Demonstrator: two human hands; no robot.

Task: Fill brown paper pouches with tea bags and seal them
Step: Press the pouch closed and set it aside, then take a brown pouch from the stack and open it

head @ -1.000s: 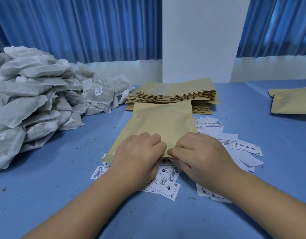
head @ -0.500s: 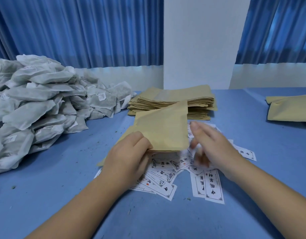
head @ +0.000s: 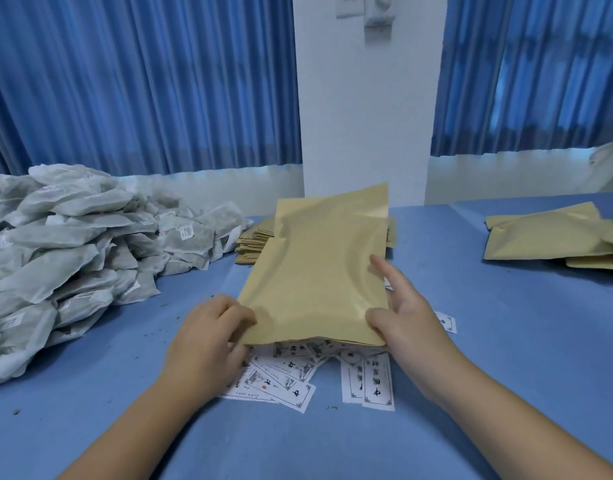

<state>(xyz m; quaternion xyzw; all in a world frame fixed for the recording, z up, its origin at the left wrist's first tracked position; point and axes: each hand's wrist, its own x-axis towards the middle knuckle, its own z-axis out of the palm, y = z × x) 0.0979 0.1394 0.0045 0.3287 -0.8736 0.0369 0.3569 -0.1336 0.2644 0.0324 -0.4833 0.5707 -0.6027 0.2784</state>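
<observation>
A: Where is the pouch?

B: The pouch (head: 319,271) is off the table (head: 506,358) and tilted, far end raised, near edge low over the labels (head: 281,379). It hides part of the stack (head: 253,244) behind it.

A: Hands?

B: Left hand (head: 208,337): fingers curled at the near left corner, pinching it. Right hand (head: 409,327): thumb on the top face at the near right corner, fingers fairly straight along the right edge. Both have hold of the pouch.

A: Why held that way?

B: Judgement only: the near edge is probably the mouth. A grip at each corner turns it toward the person so it can be pulled apart. I cannot tell whether it is open. The pouch looks flat, so likely empty.

A: Layout?

B: The tea bags (head: 73,244) are heaped at left, on the left hand's side. The stack is straight ahead. The right pile (head: 547,233) of pouches lies well apart, possibly finished ones, unconfirmed.

A: Surface and room?

B: Blue table cover with scattered dark specks, probably tea crumbs. Blue curtains (head: 142,81) hang behind, with a white pillar (head: 364,116) between them carrying a wall fitting near the top.
</observation>
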